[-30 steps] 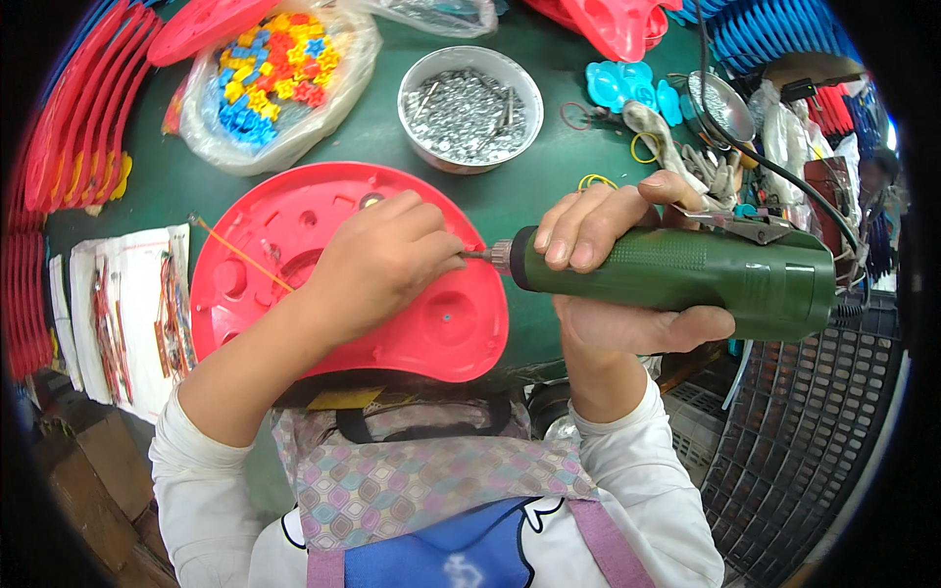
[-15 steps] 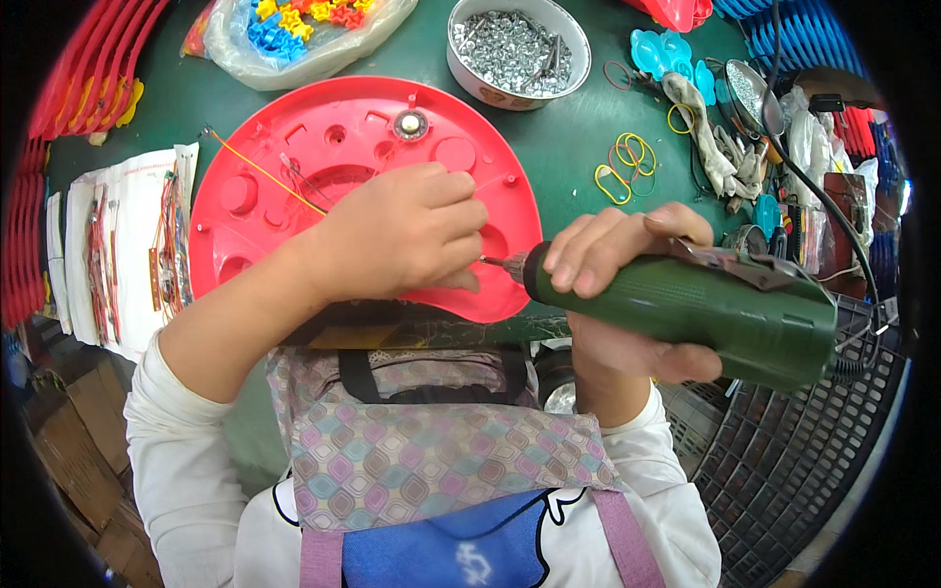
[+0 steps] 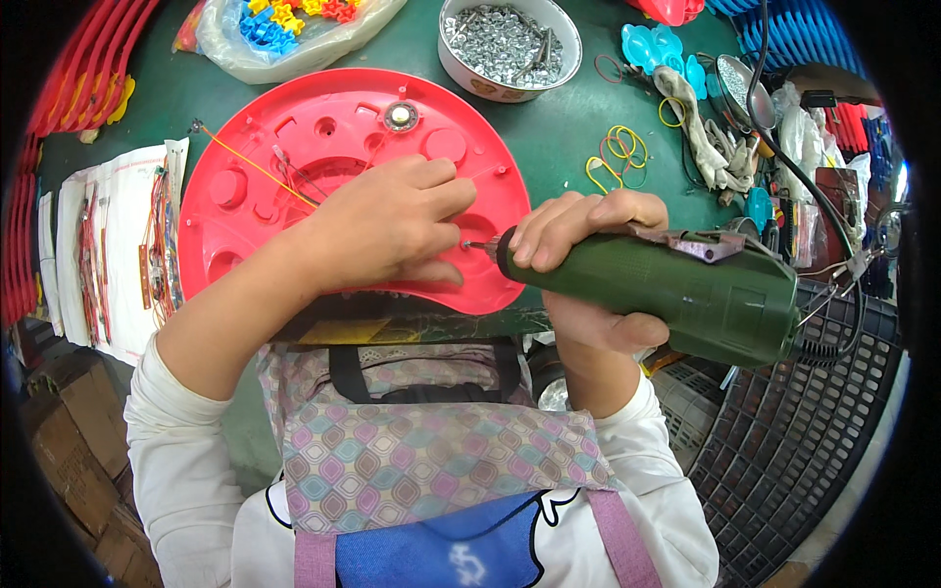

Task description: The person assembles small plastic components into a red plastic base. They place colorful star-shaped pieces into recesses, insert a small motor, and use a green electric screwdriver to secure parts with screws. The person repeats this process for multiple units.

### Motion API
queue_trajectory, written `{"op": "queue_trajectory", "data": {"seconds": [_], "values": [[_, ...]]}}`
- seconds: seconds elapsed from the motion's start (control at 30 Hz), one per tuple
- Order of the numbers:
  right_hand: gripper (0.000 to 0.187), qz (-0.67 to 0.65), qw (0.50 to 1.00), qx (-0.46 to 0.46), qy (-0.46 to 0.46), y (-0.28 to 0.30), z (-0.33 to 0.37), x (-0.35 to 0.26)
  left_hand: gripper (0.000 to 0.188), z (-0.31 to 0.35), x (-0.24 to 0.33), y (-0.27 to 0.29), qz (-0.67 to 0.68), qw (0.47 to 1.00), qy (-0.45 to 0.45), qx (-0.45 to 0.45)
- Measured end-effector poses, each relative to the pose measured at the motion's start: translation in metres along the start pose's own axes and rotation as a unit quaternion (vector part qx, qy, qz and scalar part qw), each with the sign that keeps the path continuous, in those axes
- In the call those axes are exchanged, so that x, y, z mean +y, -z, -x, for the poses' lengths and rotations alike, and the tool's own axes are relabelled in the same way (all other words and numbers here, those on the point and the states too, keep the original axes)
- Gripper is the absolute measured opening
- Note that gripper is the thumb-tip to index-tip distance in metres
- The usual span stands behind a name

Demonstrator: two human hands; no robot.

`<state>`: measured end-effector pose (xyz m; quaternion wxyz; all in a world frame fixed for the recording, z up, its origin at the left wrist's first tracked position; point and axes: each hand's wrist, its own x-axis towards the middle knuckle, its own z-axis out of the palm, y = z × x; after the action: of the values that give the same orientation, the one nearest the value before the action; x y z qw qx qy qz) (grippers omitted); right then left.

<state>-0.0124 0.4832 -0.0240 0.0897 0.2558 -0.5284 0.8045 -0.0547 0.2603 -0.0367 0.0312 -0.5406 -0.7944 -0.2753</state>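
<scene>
A red round plastic shell lies on the green table, with moulded bosses, thin wires and a small metal disc near its far rim. My left hand presses down on the shell's near right part, fingers curled around a small spot by the driver's tip. My right hand grips a green electric screwdriver, held sideways with its bit touching the shell beside my left fingertips. What my left fingers pinch is hidden.
A white bowl full of metal screws stands behind the shell. A clear bag of coloured plastic bits is far left. Rubber bands, a cloth and tools lie right. Wire-laden white sheets sit left, a black crate right.
The view has shifted so the shell and hands sit lower and nearer. My left hand has slid toward the shell's near right edge, with the screwdriver tip following it.
</scene>
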Motion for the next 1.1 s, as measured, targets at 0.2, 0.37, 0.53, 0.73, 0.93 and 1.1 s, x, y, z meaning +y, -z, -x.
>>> {"op": "queue_trajectory", "data": {"seconds": [0.2, 0.37, 0.53, 0.73, 0.93, 1.1], "values": [[0.096, -0.005, 0.989, -0.147, -0.032, 0.008, -0.013, 0.004, 0.032, 0.0, 0.0, -0.001, 0.007, 1.0, 0.01, -0.01], [0.1, 0.005, 0.988, -0.06, -0.142, 0.0, -0.019, -0.003, 0.028, 0.0, -0.002, -0.003, 0.004, 1.0, 0.013, -0.005], [0.099, -0.097, 0.986, 0.137, 0.016, 0.047, -0.03, -0.02, 0.019, -0.001, -0.002, -0.002, 0.028, 0.999, 0.007, -0.013], [0.039, 0.249, 0.86, 0.377, 0.239, 0.155, -0.061, -0.081, 0.019, -0.016, 0.009, -0.002, 0.007, 0.999, 0.032, -0.026], [0.03, 0.358, 0.83, 0.395, 0.163, 0.218, -0.054, -0.074, 0.021, -0.027, 0.014, -0.01, 0.016, 0.999, 0.035, -0.015], [0.04, 0.366, 0.835, 0.391, 0.125, 0.234, -0.057, -0.043, 0.021, -0.023, 0.017, -0.009, 0.003, 0.998, 0.061, -0.021]]}}
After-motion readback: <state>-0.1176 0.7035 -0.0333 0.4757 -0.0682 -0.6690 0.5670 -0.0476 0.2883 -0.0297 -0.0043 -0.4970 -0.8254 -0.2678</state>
